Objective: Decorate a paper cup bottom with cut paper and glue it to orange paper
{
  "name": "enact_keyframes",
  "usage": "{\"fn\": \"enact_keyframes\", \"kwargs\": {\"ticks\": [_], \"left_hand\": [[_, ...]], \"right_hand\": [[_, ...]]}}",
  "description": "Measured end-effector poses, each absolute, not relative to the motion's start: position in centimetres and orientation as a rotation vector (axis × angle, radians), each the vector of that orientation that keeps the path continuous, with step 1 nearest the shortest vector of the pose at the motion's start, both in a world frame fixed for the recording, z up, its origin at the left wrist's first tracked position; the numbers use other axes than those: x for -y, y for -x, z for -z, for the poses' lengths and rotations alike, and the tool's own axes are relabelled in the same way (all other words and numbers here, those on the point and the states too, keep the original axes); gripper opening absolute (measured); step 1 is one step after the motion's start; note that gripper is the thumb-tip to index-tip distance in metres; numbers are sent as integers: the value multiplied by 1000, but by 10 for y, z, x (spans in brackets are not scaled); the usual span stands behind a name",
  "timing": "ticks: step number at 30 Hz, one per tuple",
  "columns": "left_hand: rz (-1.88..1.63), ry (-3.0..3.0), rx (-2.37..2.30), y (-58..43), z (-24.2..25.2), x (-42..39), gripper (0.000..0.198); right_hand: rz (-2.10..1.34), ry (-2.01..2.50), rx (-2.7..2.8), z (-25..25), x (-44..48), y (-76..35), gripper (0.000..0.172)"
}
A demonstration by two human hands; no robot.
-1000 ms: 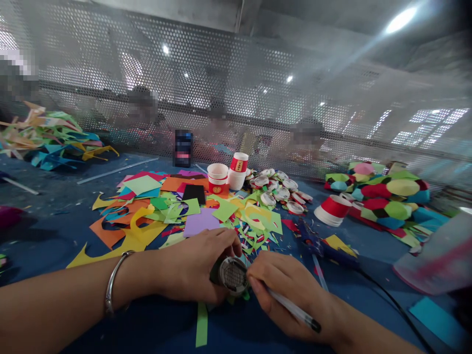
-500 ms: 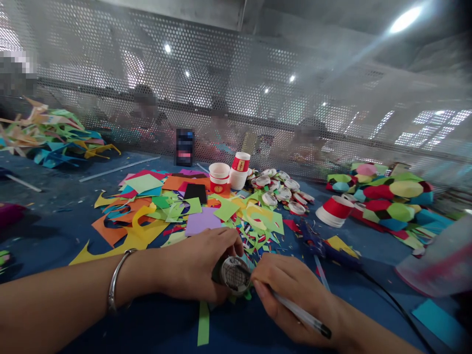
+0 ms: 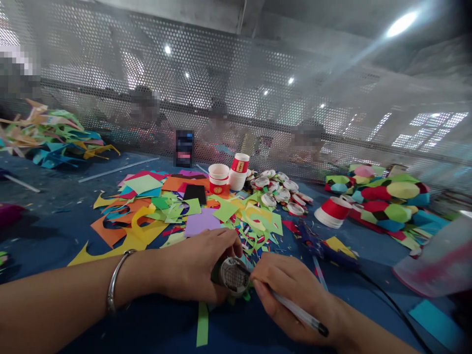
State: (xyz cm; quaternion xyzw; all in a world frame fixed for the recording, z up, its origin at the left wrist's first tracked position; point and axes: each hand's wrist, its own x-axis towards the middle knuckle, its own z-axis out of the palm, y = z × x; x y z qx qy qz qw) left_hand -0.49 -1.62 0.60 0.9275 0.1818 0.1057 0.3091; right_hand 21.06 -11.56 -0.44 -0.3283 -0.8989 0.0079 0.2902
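Observation:
My left hand [image 3: 195, 265] lies on the blue table [image 3: 47, 216] with its fingers curled round a small round object [image 3: 233, 275] that has a mesh-patterned top. A silver bangle [image 3: 115, 287] sits on that wrist. My right hand [image 3: 291, 290] is closed on a white pen [image 3: 298, 312], its tip against the round object's right edge. A green paper piece [image 3: 202, 324] lies under the hands, mostly hidden.
Coloured paper scraps [image 3: 162, 211] cover the table ahead. Red and white paper cups [image 3: 228, 177] and cut cup bottoms [image 3: 280, 189] stand behind them, a tipped cup [image 3: 332, 210] to the right. Paper balls [image 3: 391, 196] sit far right, a perforated screen [image 3: 221, 98] behind.
The pen has shifted slightly in my right hand, its rear end dropping a little. My left hand and the round object stay where they were.

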Motion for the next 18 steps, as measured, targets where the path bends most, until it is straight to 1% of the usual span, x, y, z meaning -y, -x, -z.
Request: {"fn": "enact_keyframes", "kwargs": {"ticks": [18], "left_hand": [[-284, -2447, -498, 4, -9, 18, 52]], "right_hand": [[28, 904, 2387, 4, 115, -209, 14]]}}
